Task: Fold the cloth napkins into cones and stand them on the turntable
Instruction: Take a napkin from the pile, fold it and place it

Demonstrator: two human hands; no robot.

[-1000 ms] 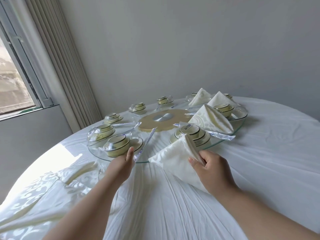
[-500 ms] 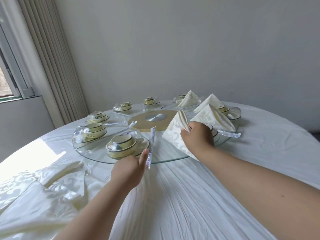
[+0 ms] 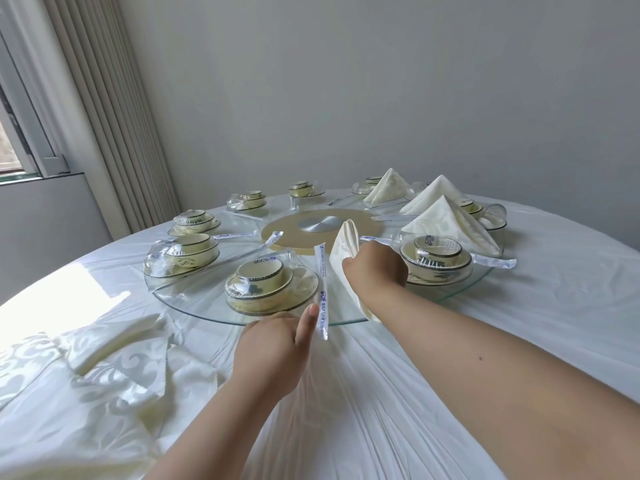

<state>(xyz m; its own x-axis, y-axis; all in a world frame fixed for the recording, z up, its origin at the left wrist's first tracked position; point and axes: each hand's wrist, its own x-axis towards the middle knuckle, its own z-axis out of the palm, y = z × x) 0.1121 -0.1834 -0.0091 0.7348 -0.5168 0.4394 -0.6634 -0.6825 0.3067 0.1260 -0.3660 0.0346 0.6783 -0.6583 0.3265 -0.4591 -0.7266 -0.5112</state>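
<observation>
We see the folded napkin [image 3: 343,252] held by the right hand [image 3: 375,271], whose fingers curl round its lower half. Its long axis runs up and away from us, the rounded tip pointing toward the gold hub [image 3: 320,230] of the glass turntable [image 3: 194,301], while its lower end hangs past the near rim. The napkin sits over the turntable between two wrapped place settings.

The left hand [image 3: 273,355] rests at the near rim of the turntable, its fingers loosely curled and the thumb raised, touching a wrapped chopstick packet [image 3: 322,289] that lies lengthwise across the glass and overhangs the edge; we cannot tell whether it pinches the packet.

Three finished napkin cones [image 3: 453,226] stand on the far right of the turntable, tips up, each beside a setting. Every setting is a cream bowl set [image 3: 261,280] sealed in clear film, a small cup nested in a bowl on a plate; the nearest lies just left of the packet, another [image 3: 436,259] just right of the right hand, and more ring the far and left side.

On the bench, covered by a white tablecloth [image 3: 519,323], unfolded patterned napkins [image 3: 114,358] lie in a loose heap at the left.
</observation>
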